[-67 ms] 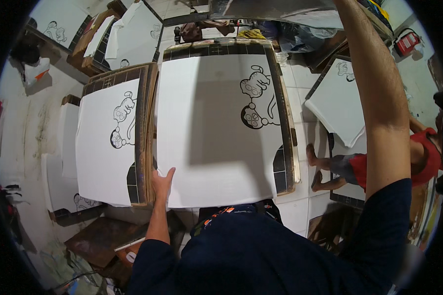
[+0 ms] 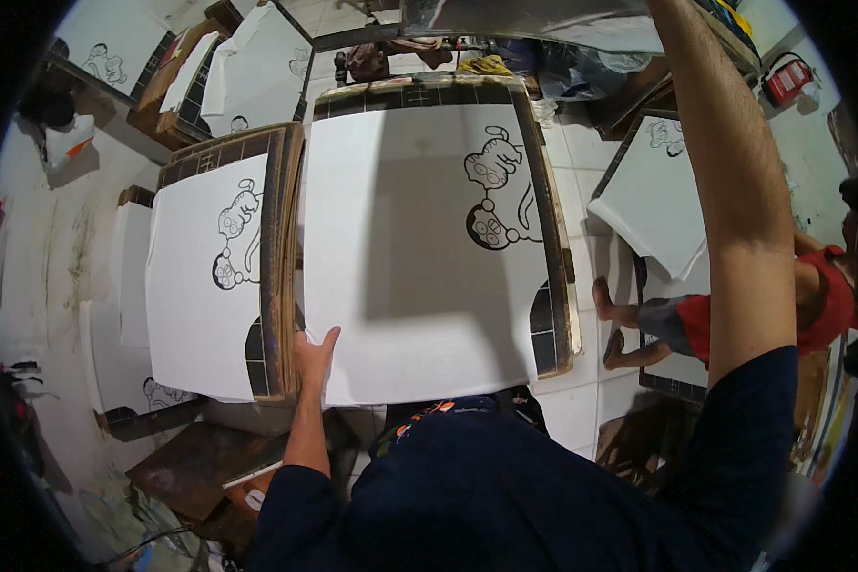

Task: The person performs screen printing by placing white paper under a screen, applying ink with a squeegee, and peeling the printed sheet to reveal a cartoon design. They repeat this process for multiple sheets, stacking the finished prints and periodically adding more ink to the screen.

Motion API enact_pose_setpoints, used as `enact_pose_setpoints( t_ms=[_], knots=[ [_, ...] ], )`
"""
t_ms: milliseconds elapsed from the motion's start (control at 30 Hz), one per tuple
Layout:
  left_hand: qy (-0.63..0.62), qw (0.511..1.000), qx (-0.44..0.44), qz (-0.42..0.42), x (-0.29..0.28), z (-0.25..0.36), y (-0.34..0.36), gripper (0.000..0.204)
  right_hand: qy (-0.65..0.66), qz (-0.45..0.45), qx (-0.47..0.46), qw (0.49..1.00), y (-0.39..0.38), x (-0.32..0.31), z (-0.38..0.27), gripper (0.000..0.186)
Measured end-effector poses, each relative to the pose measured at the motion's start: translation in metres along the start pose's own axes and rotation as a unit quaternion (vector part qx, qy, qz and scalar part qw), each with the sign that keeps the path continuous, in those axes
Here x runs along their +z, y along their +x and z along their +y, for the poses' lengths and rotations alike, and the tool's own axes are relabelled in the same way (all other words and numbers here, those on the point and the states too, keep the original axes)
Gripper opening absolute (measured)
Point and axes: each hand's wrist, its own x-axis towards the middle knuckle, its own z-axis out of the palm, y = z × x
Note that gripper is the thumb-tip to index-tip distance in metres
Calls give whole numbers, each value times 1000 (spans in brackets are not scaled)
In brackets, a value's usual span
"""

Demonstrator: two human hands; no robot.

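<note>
In front of me a flat board (image 2: 551, 334) carries a white cloth (image 2: 353, 238), printed in black outline with a cartoon figure and an animal (image 2: 492, 191) on its right side. My left hand (image 2: 314, 357) rests at the board's near left corner, thumb stretched out over the cloth's edge. Its other fingers are mostly hidden beside the board. My right arm (image 2: 745, 191) reaches far forward and up, and its hand is outside the picture. Close to where that arm leaves the view, a large framed panel (image 2: 543, 27) crosses the top edge.
Close on the left stands another board (image 2: 281, 238) with a matching printed cloth (image 2: 186, 286). More boards with white cloths (image 2: 648, 205) line both sides. At the right a person in red (image 2: 825, 305) is partly hidden behind my arm. Plastic bags (image 2: 582, 76) lie beyond the main board.
</note>
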Motion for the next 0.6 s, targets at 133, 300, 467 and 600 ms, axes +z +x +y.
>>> enact_pose_setpoints(
  t_ms=[133,300,467,600],
  knots=[
    [13,1000,0,-21,-16,13,-7,70,-52,31,14,998,23,5,5,47],
    [97,994,31,38,-32,29,-8,69,-54,59,6,997,39,9,9,54],
    [115,992,-38,-23,-32,48,-15,75,-43,24,64,997,48,6,-3,53],
    [83,995,-49,-18,-35,61,-22,76,-1,-25,108,994,53,2,-10,49]
  ],
)
